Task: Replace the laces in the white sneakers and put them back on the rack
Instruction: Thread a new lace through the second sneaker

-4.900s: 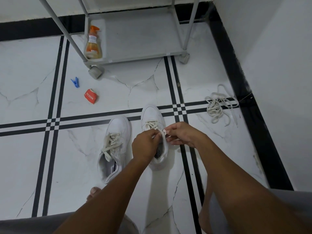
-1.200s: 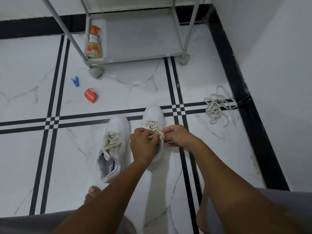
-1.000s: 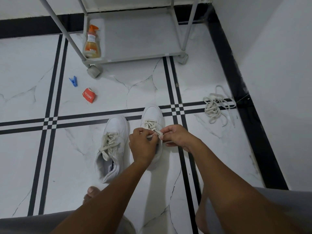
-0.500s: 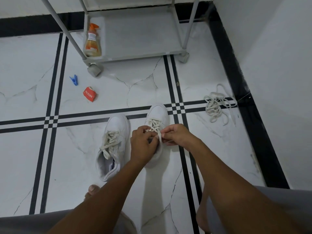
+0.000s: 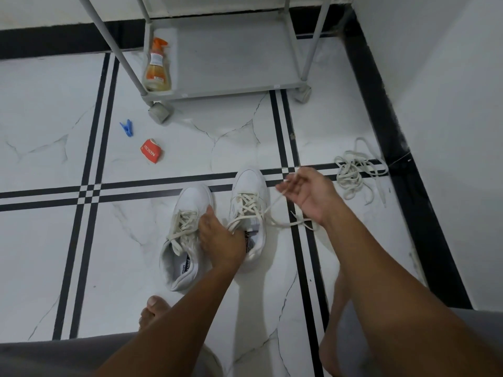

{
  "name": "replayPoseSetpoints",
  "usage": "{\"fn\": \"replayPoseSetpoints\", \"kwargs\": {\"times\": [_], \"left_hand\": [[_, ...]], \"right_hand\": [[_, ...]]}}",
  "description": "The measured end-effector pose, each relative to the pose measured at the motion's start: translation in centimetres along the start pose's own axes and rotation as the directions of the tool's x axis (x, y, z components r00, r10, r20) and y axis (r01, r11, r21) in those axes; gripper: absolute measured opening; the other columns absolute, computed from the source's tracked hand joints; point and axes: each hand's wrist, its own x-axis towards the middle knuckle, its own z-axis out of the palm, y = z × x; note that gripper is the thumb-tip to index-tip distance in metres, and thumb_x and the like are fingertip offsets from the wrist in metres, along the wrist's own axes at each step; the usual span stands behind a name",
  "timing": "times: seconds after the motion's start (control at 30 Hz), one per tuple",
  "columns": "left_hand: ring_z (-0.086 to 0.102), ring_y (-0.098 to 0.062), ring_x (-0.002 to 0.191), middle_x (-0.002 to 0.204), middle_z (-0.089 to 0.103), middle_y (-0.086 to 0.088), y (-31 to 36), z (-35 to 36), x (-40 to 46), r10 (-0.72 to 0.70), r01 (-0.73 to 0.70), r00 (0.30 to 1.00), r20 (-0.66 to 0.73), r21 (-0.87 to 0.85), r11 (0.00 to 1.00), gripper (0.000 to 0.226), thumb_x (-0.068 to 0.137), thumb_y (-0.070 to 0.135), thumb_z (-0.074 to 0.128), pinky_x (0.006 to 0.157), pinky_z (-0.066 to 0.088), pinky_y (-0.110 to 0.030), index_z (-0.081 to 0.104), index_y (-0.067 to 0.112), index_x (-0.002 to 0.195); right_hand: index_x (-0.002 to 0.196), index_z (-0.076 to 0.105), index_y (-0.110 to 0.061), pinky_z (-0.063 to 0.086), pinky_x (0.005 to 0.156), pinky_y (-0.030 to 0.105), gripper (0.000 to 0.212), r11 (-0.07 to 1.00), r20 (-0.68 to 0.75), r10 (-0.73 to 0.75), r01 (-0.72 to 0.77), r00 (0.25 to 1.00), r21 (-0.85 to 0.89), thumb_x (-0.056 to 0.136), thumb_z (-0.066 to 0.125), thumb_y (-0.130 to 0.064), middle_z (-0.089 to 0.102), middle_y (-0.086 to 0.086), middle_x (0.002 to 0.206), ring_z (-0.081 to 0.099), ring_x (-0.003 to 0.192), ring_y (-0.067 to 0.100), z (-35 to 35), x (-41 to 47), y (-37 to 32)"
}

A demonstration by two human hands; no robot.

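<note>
— Where do the sneakers sit?
— Side by side on the floor (image 5: 49,148): left sneaker (image 5: 185,235) nearer the person, right sneaker (image 5: 251,213) just beside it and slightly farther out. The left hand (image 5: 220,240) rests between them, over the right sneaker's opening. The right hand (image 5: 307,194) hangs right of that sneaker, a lace (image 5: 272,205) running from shoe to fingers.

— And around them?
— Rack (image 5: 228,88) behind, bottle (image 5: 158,69) on its bottom shelf at the left corner. Clip (image 5: 126,128) and packet (image 5: 151,154) lie on the floor in front of the rack, left of the sneakers. Loose laces (image 5: 353,172) lie at far right, near the wall (image 5: 449,131).
</note>
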Motion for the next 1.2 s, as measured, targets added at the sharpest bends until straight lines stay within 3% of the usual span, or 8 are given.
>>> {"fn": "replayPoseSetpoints", "kwargs": {"times": [0.1,0.2,0.57,0.67,0.8,0.93,1.0,1.2], "left_hand": [[0.028,-0.037,0.143,0.154,0.030,-0.019,0.3,0.1,-0.3,-0.129,0.126,0.992,-0.010,-0.140,0.982,0.091,0.081,0.024,0.076,0.117,0.025,-0.048,0.025,0.014,0.156],[0.039,-0.039,0.136,0.148,0.035,-0.016,0.2,0.4,-0.4,-0.225,0.228,0.973,0.041,-0.252,0.940,0.078,0.084,0.024,0.071,0.114,0.037,-0.051,0.033,0.015,0.152],[0.053,-0.026,0.116,0.126,0.054,-0.006,-0.4,0.9,-1.8,-0.068,0.093,0.993,0.095,-0.287,0.953,0.053,0.086,0.017,0.062,0.099,0.050,-0.051,0.049,0.021,0.137],[0.050,-0.022,0.125,0.136,0.050,-0.001,-0.6,0.6,-1.5,0.075,-0.028,0.984,0.162,-0.272,0.962,0.075,0.077,0.017,0.068,0.104,0.049,-0.043,0.040,0.029,0.146],[0.041,-0.019,0.133,0.144,0.045,-0.004,-0.2,0.4,-1.1,0.111,-0.076,0.986,0.123,-0.258,0.963,0.074,0.084,0.004,0.065,0.110,0.038,-0.033,0.038,0.021,0.151],[0.040,-0.020,0.133,0.144,0.045,-0.005,-0.4,0.5,-0.5,0.091,-0.062,0.991,0.100,-0.262,0.963,0.075,0.083,0.001,0.063,0.110,0.035,-0.031,0.039,0.021,0.151],[0.042,-0.024,0.136,0.148,0.042,-0.007,-0.6,0.5,-0.2,0.043,-0.015,0.995,0.089,-0.292,0.956,0.071,0.087,0.001,0.060,0.114,0.039,-0.041,0.038,0.020,0.152],[0.039,-0.029,0.137,0.150,0.035,-0.013,0.2,0.3,-0.1,-0.170,0.177,0.984,0.053,-0.394,0.902,0.064,0.092,-0.003,0.051,0.117,0.033,-0.037,0.041,0.020,0.150]], "right_hand": [[0.075,0.045,-0.016,0.027,0.040,0.022,0.020,0.894,-0.132,0.030,-0.085,0.991,-0.440,0.095,0.046,-0.012,0.035,-0.002,0.058,0.026,0.045,0.011,0.3,0.0,-0.5],[0.092,0.069,-0.005,0.031,0.048,0.024,0.034,0.209,-0.062,0.220,-0.109,0.974,-0.972,0.093,0.066,-0.038,0.047,-0.001,0.063,0.037,0.050,0.013,0.3,-0.8,1.8],[0.104,0.067,-0.007,0.053,0.081,0.033,0.032,-0.331,-0.147,0.180,-0.080,0.973,-0.940,0.084,0.078,-0.029,0.069,0.009,0.106,0.065,0.092,0.026,2.7,-0.6,3.1],[0.109,0.069,-0.005,0.054,0.081,0.033,0.037,-0.208,-0.099,0.181,-0.060,0.979,-0.976,0.085,0.078,-0.031,0.069,0.008,0.103,0.064,0.088,0.024,2.9,-0.8,2.7],[0.089,0.065,-0.015,0.040,0.058,0.026,0.031,0.381,0.097,0.219,0.007,0.971,-0.925,0.096,0.063,-0.045,0.055,-0.001,0.074,0.047,0.063,0.015,3.6,-0.9,1.7],[0.080,0.056,-0.014,0.051,0.087,0.044,0.033,0.940,0.165,0.147,-0.085,0.975,-0.332,0.105,0.049,-0.035,0.063,0.006,0.077,0.061,0.080,0.024,4.0,-0.8,1.4],[0.078,0.051,-0.015,0.050,0.067,0.037,0.033,0.970,0.078,0.186,-0.171,0.979,-0.171,0.106,0.048,-0.033,0.048,0.003,0.059,0.047,0.053,0.018,3.7,-0.6,1.6],[0.080,0.047,-0.015,0.042,0.054,0.029,0.029,0.579,-0.116,-0.002,-0.093,0.993,-0.810,0.099,0.058,-0.035,0.049,0.004,0.069,0.046,0.053,0.016,1.2,0.1,6.3]]}}
